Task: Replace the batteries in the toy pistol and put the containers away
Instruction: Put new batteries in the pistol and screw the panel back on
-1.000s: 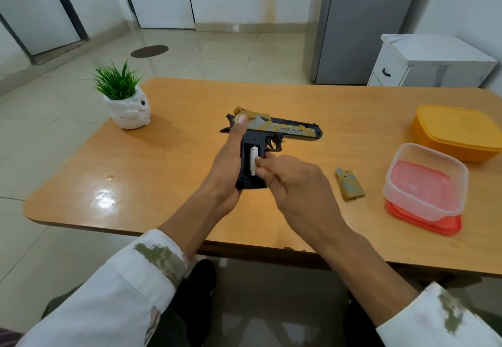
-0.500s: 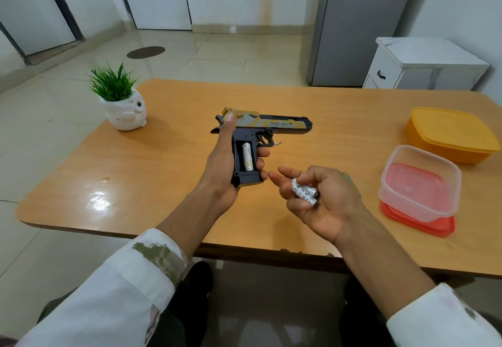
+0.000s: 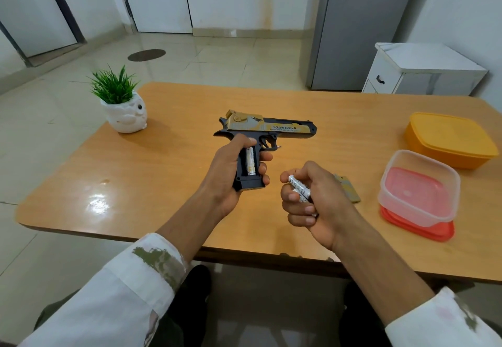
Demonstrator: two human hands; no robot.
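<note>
Head view. Item: toy pistol (image 3: pixel 271 128), held over the middle of the table (image 3: pixel 163 173), barrel pointing to three o'clock, grip running twelve to six, open battery bay facing the camera. One seated battery (image 3: pixel 251 161) lies lengthwise in the bay. Left hand (image 3: pixel 231 167) wraps the grip from nine o'clock, fingertips curled over its front edge. Right hand (image 3: pixel 312 200), near the grip at its four o'clock, is fisted round loose batteries (image 3: pixel 300 188), apparently two, their ends aimed at ten o'clock; it is judged the feeding hand. Compartment cover (image 3: pixel 347 192) lies behind that fist. Clear container (image 3: pixel 418 183) and yellow container (image 3: pixel 451 140) stand at three o'clock.
</note>
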